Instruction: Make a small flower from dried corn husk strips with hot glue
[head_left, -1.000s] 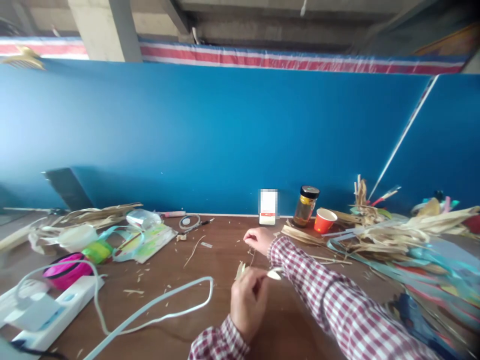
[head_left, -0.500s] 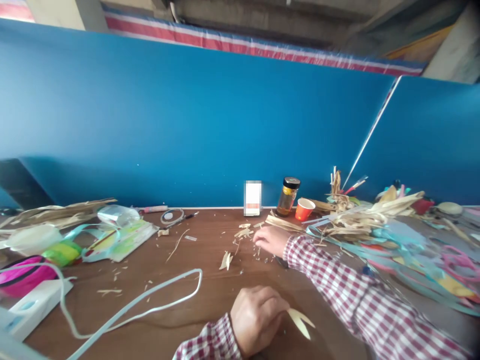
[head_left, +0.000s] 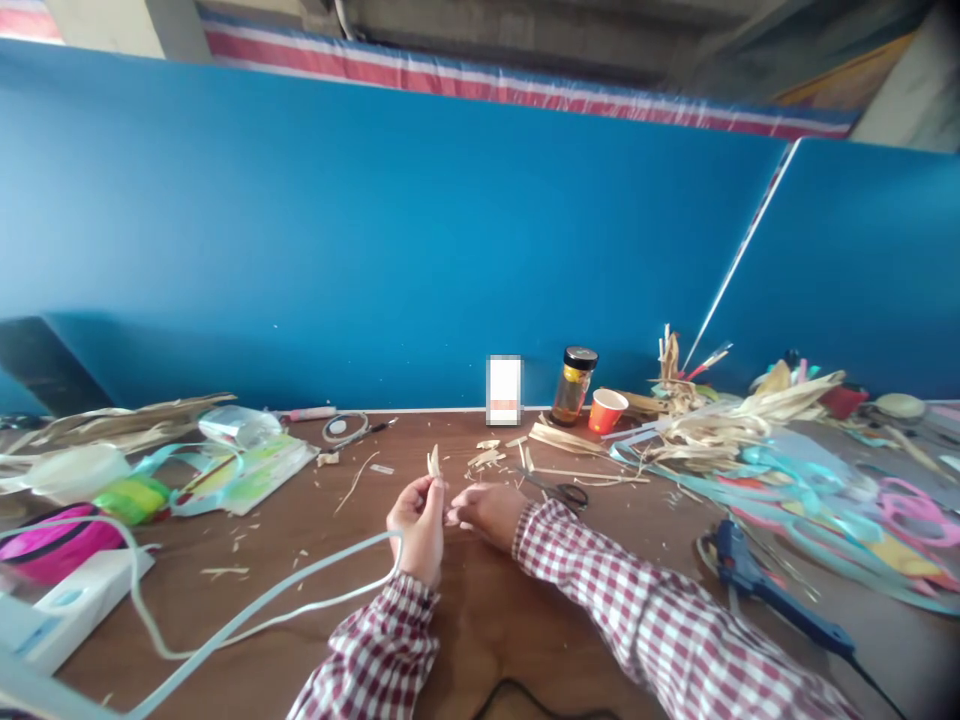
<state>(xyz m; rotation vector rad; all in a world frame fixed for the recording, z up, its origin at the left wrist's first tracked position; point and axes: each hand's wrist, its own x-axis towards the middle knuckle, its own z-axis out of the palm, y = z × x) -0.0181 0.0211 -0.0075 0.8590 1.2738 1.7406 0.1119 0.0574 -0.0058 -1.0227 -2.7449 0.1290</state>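
Note:
My left hand [head_left: 418, 528] is raised over the middle of the table, thumb and fingers closed on a pale piece of husk [head_left: 435, 462] whose pointed tips stick up. Close beside it is my right hand [head_left: 489, 514], fingers pinched together and pointing at the left fingers. Whatever lies between those right fingertips is too small or hidden to make out. Just beyond my right wrist lie dark scissors [head_left: 571, 494]. Cut husk scraps [head_left: 487, 455] are scattered past the hands.
A blue glue gun [head_left: 780, 595] lies at right, near husk strips [head_left: 720, 425] and ribbons [head_left: 795, 470]. A lidded jar [head_left: 576, 385] and a red paper cup [head_left: 606, 412] stand at the back. On the left, a white cable [head_left: 262, 595] loops from a power strip [head_left: 90, 600].
My left hand has moved up and left, turning the husk piece upright. My right hand has drawn back leftward from the scraps to beside it. The scissors and glue gun now show.

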